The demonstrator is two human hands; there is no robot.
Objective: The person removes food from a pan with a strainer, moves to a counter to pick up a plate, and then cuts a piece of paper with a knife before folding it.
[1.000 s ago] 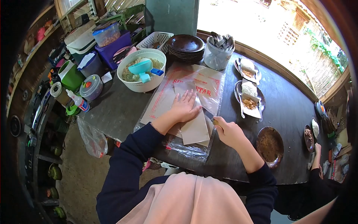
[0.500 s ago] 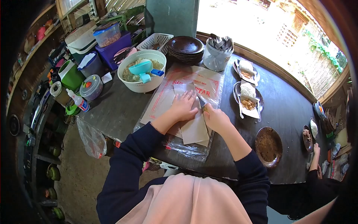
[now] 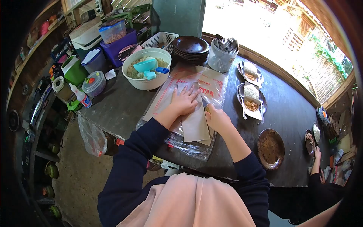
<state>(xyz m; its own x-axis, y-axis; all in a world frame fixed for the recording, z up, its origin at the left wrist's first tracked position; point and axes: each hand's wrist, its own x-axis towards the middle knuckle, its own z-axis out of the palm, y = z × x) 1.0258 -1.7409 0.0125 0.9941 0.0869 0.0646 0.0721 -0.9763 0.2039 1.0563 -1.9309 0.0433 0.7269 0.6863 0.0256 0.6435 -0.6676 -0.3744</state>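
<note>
Handle (image 3: 207, 109), mostly hidden, fills right grip (image 3: 219, 120); left hand (image 3: 185, 100) spreads flat on paper (image 3: 194, 128).

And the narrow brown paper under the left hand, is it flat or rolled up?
Flat: the narrow brown paper lies beneath the spread left hand. Whether folded double, I cannot tell.

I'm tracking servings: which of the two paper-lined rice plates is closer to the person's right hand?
The lower rice plate in the picture; the upper rice plate sits beyond it, farther from the right hand.
</note>
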